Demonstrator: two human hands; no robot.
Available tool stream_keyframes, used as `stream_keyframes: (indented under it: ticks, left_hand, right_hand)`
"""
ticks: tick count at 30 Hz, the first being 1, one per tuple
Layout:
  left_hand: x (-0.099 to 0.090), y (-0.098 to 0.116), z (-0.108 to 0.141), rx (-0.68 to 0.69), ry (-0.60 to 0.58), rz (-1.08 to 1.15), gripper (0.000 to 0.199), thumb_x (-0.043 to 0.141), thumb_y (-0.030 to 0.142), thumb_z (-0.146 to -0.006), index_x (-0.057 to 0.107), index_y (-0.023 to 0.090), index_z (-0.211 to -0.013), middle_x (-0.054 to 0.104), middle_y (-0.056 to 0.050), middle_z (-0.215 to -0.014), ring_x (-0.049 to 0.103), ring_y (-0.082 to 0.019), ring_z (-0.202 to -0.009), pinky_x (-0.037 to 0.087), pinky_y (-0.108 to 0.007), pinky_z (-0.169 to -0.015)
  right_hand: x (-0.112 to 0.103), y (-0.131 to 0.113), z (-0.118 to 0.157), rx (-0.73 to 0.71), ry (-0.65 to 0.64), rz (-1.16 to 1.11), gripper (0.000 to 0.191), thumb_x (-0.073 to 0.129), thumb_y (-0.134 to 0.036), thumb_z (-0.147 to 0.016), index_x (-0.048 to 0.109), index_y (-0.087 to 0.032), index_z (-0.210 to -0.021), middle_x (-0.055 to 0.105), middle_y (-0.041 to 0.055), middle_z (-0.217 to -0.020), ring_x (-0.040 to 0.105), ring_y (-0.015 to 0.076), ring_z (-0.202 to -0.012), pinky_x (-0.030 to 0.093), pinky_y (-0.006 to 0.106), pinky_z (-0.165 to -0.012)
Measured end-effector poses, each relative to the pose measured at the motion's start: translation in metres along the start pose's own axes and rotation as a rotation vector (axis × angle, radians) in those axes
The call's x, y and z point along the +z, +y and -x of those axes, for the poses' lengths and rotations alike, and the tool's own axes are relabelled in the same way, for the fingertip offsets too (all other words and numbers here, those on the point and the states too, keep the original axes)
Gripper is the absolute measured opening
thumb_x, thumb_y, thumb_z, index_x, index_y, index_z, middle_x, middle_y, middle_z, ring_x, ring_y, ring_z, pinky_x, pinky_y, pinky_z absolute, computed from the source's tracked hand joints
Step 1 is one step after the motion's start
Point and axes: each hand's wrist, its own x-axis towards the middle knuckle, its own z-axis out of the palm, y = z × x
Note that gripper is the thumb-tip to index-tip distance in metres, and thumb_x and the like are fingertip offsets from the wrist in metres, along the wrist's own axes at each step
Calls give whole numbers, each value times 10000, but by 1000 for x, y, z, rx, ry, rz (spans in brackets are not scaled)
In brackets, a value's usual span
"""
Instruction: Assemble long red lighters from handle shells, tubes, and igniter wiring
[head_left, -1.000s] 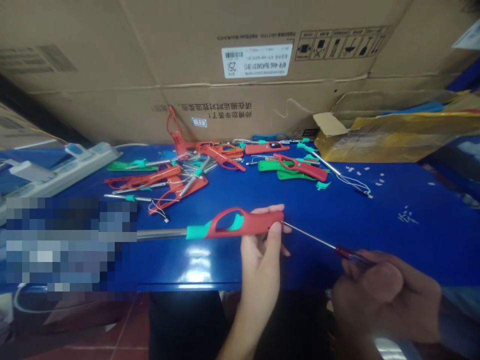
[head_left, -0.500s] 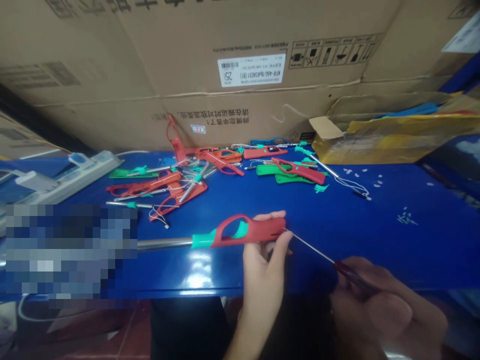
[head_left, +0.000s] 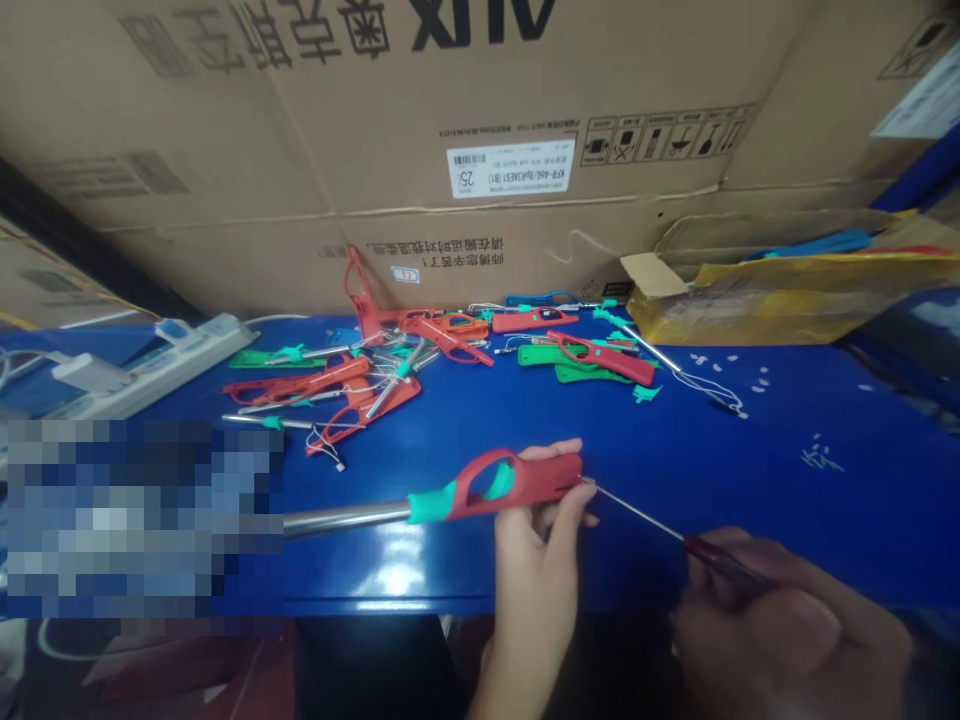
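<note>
"25" printed on label (head_left: pixel 512 168), carton (head_left: pixel 285 140) behind.

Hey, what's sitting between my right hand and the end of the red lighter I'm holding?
In the head view, the thin metal shaft of the screwdriver spans the gap from your right hand to the red lighter's end.
</note>
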Motion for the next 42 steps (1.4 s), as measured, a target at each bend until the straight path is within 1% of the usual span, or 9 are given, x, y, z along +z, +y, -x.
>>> stream_keyframes:
  ticks: [3,8,11,14,20,25,33,37,42]
  left_hand:
    - [-4,-4,1,16,-7,-79,340,688,357,-956,600,226,-1257,600,-93,-1418,696,-188,-1053,613,-280,-832]
    - [-8,-3,-2,14,-5,-152,413,560,500,-1013,575,272,-1358,549,-90,-1484,642,-247,-1213,578,-375,-989]
    - [-10,0,-4,53,22,-223,397,563,499,-1011,606,301,-1352,534,-56,-1509,530,-262,-1375,418,-429,-1194]
    - [-10,3,-2,86,30,-287,359,601,477,-995,657,306,-1305,566,-47,-1482,473,-261,-1430,283,-441,-1270]
    - [-7,8,-1,117,55,-140,305,599,485,-991,708,254,-1158,620,-81,-1399,582,-267,-1306,458,-430,-1137]
    - [-7,9,-5,88,70,-59,315,595,494,-990,694,222,-1115,622,-105,-1406,603,-275,-1289,480,-443,-1104]
    - [-7,15,-8,74,30,-68,272,726,457,-886,668,194,-852,708,-103,-1268,689,-261,-1121,518,-392,-985]
    - [-7,9,-10,100,116,-52,326,702,524,-882,703,199,-853,729,-79,-1222,702,-231,-999,545,-353,-906]
    - [-11,1,-12,125,130,-60,371,698,559,-875,748,192,-855,741,-82,-1170,691,-198,-870,569,-309,-799]
  right_hand:
    - [-4,-10,-12,-16,-152,145,410,548,-619,-938,662,-241,-831,703,100,-679,697,263,-595,601,435,-607]
    - [-22,-16,-39,-223,-654,217,348,512,-581,-987,686,-280,-999,782,50,-861,774,233,-740,606,311,-626]
    - [-26,-10,-52,-384,-774,202,326,502,-543,-1000,674,-281,-1091,799,32,-906,778,217,-720,615,283,-629]
    - [-24,-3,-60,-389,-791,218,320,477,-500,-1018,665,-268,-1130,798,27,-882,767,197,-669,607,261,-600]
    - [-20,3,-64,-314,-850,238,350,567,-541,-961,666,-245,-1121,795,54,-932,771,200,-713,607,250,-594]
    - [-19,-6,-56,-205,-876,239,319,525,-505,-992,663,-245,-1114,728,-11,-686,718,168,-591,551,229,-532]
    - [-19,-2,-55,-139,-900,316,377,516,-598,-958,702,-273,-1001,799,24,-850,778,217,-769,576,261,-602]
    - [-25,1,-38,-96,-806,204,382,546,-552,-954,628,-252,-1176,794,52,-1006,773,208,-880,602,251,-708]
    - [-31,1,-23,-120,-683,153,274,564,-513,-960,670,-263,-995,787,31,-879,746,184,-695,562,225,-588]
